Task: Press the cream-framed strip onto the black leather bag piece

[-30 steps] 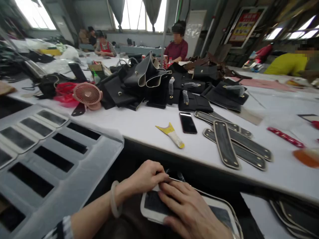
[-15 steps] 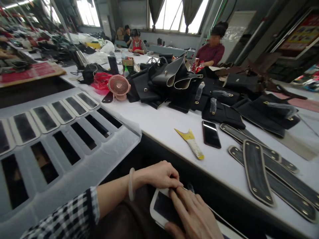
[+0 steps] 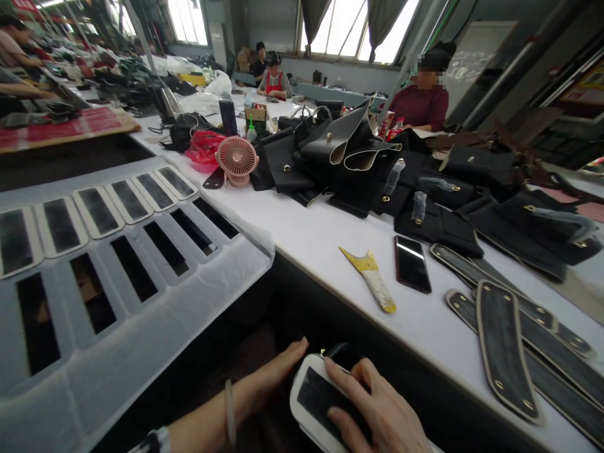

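Observation:
At the bottom centre, over my lap, is a rounded white-edged panel (image 3: pixel 311 397) with a dark middle. A small gold fitting (image 3: pixel 322 352) shows at its top edge, and a dark curved strap-like piece (image 3: pixel 346 356) lies behind it. My right hand (image 3: pixel 377 402) grips the panel from the right, with its thumb and index finger across the face and other fingers bent over the far edge. Left of the panel is my left hand (image 3: pixel 283 368), its thumb pointing up and away. The other fingers of that hand are hidden beside or behind the panel.
White-framed panels (image 3: pixel 97 211) lie on a translucent sheet (image 3: pixel 226 277) at left. On the white table (image 3: pixel 302 229) are a yellow-and-white tool (image 3: pixel 372 280), a phone (image 3: pixel 412 264), black straps (image 3: pixel 507 349), a pink fan (image 3: pixel 236 160) and black bags (image 3: pixel 349 151). Co-workers sit beyond.
My left hand has left the panel's top edge and moved down and left, beside it. My right fingers have shifted to the upper right edge. The view has turned slightly left.

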Demonstrator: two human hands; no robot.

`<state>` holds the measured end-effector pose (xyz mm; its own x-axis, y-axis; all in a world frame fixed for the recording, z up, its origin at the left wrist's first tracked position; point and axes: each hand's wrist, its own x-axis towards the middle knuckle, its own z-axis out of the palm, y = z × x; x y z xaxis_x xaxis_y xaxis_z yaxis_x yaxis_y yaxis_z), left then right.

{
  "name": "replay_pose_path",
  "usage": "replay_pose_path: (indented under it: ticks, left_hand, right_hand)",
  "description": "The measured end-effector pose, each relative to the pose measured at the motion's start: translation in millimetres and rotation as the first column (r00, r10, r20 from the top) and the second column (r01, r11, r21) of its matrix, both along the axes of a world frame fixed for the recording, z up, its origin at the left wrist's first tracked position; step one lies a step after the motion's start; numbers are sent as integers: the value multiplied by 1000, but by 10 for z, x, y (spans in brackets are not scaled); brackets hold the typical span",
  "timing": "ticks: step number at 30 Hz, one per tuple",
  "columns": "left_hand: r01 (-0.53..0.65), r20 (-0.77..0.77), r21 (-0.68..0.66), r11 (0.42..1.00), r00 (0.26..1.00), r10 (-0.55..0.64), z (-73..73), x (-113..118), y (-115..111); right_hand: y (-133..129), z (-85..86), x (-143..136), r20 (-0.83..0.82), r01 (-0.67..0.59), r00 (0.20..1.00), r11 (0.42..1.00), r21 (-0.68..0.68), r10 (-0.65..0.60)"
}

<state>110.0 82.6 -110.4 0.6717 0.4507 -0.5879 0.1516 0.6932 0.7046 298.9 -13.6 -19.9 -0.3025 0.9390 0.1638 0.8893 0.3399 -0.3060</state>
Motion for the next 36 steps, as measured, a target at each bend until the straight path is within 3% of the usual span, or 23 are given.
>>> replay_pose_path:
  ticks: [2, 4, 6, 12, 16, 20, 24, 32, 36]
  left_hand:
    - [-46, 99, -191, 980, 993, 66, 23, 57, -110]
    - [-132, 166, -389, 912, 964, 210, 68, 120, -165]
    - [-220, 165, -494, 841, 926, 340, 92, 155, -191]
    - [-220, 186, -556, 802, 907, 378, 29, 121, -213]
    - [-249, 159, -577, 778, 900, 406, 45, 143, -197]
    - [-272, 153, -550, 789, 896, 416, 103, 161, -197]
    - [-283, 155, -536, 796, 893, 422, 148, 157, -194]
    - [-224, 231, -515, 827, 893, 386, 34, 133, -211]
    - [-232, 222, -504, 832, 896, 385, -5, 124, -202]
  right_hand:
    - [-1, -16, 19, -3, -6, 1000, 1000, 14, 6]
    - [4, -23, 34, -10, -1, 1000, 999, 40, 2]
    - [21, -13, 46, -25, 5, 1000, 998, 58, -3]
    - [76, 98, 75, -79, 63, 995, 991, 120, -54]
    - [55, 127, 83, -21, 96, 995, 994, 48, -95]
    - [48, 111, 70, -40, 30, 999, 999, 18, -29]
    - [65, 121, 38, -52, -23, 998, 996, 85, 27]
    - [21, 135, 24, -47, 72, 996, 997, 9, -72]
    - [2, 138, 15, -49, 62, 997, 997, -44, -65]
